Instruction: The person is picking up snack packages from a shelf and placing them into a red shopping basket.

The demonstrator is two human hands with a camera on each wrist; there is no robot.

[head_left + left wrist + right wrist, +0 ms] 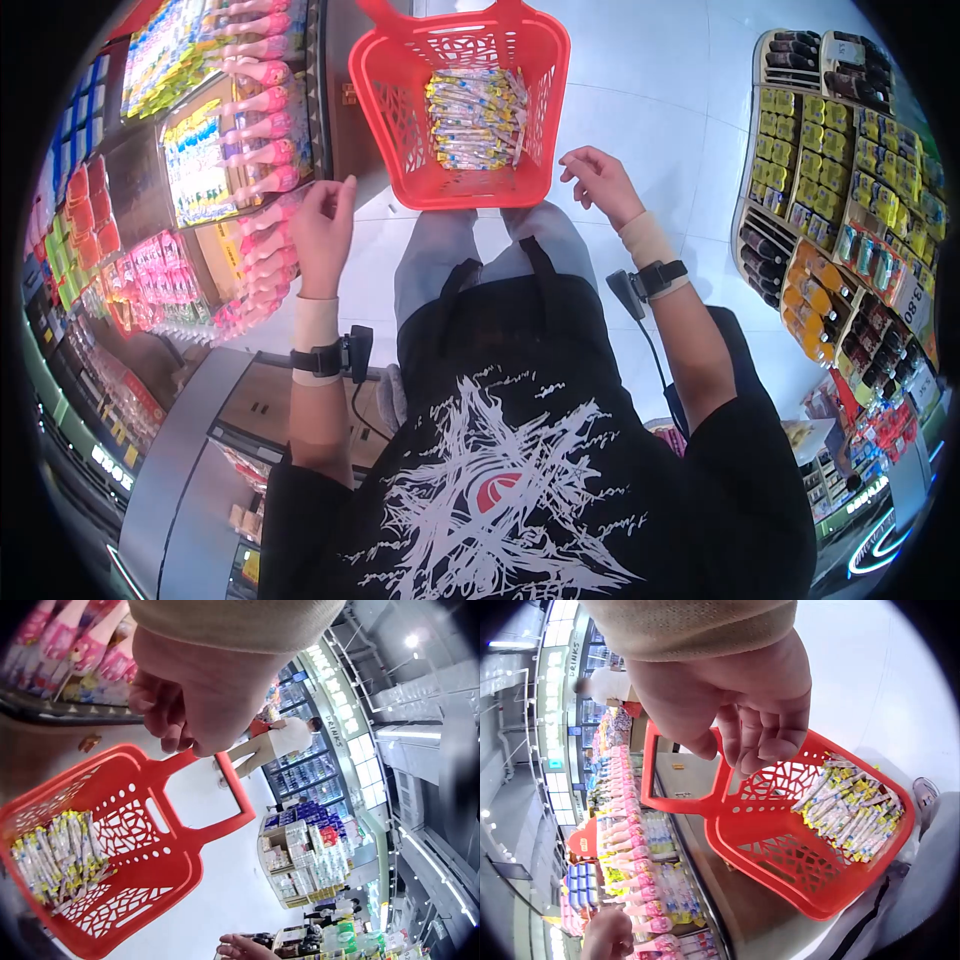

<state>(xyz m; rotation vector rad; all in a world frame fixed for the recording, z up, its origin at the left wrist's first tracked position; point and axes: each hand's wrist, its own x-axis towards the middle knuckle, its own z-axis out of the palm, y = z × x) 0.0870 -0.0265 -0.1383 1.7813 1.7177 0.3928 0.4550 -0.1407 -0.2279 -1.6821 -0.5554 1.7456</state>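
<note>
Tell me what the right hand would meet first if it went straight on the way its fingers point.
Probably the near side rim of the red basket, just beyond the fingertips of the right hand; height is unclear, so it might pass over.

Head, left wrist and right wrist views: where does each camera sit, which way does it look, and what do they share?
Head: worn on the head, facing forward and down at the red basket; left hand, right hand, shirt and legs show.
Left wrist: on that wrist, looking past its hand over the basket toward the DRINKS sign; the right hand's fingers show at the bottom.
Right wrist: on that wrist, looking past its hand; the left hand and a leg show.
Shared by both wrists: basket, sign.
</note>
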